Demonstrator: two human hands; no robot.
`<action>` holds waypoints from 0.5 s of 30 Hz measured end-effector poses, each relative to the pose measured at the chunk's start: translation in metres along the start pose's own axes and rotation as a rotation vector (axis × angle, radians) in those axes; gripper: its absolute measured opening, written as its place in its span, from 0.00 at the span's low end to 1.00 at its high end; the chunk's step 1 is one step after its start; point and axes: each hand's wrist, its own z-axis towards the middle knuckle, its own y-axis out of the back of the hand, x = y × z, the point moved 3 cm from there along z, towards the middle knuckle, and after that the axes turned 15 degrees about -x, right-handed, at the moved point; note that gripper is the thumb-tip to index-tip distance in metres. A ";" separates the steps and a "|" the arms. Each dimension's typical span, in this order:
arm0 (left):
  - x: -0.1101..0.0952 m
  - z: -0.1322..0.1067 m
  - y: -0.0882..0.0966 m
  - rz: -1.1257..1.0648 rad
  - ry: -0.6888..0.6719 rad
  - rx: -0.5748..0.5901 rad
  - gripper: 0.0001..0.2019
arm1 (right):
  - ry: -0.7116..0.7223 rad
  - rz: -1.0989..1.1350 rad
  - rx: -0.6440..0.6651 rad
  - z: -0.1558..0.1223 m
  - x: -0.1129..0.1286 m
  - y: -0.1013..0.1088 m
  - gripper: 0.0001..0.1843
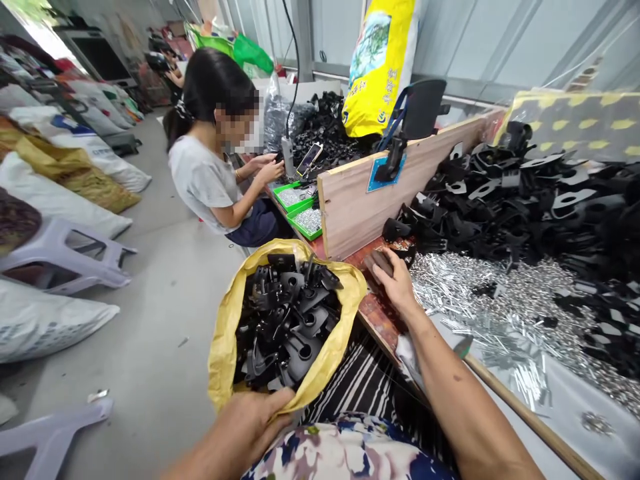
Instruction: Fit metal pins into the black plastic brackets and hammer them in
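Note:
My left hand (260, 417) is closed on the near rim of a yellow woven sack (223, 340). The sack's mouth is rolled open, and black plastic parts (300, 320) fill it nearly to the rim. At the edge of the red worktop (377, 310), my right hand (395, 277) has its fingers on a dark brown, block-like piece (379, 263). What that piece is, I cannot make out. Loose silver metal pins (440, 283) lie just right of this hand, with a heap of black plastic parts (500, 200) behind them.
A wooden board (360, 207) with a black bracket (395, 157) divides the bench. Beyond it a person (205, 153) works beside green trays (305, 220) of small metal pieces. A wooden stick (525, 413) lies at right. Purple plastic stools (75, 247) and stuffed sacks (60, 193) stand left.

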 end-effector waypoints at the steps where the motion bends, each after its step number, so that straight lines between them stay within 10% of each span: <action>1: 0.003 -0.004 0.002 -0.041 -0.017 0.003 0.11 | 0.047 -0.102 -0.009 0.001 0.000 0.000 0.36; 8: 0.022 -0.040 0.010 0.026 -0.080 -0.226 0.09 | 0.527 -0.501 0.053 -0.041 0.075 0.012 0.30; 12: 0.025 -0.063 0.002 0.259 -0.191 -0.467 0.14 | 0.923 -0.199 0.582 -0.115 0.109 0.010 0.21; 15: 0.038 -0.054 0.020 0.311 -0.120 -0.562 0.15 | 0.922 -0.215 0.671 -0.130 0.108 -0.016 0.10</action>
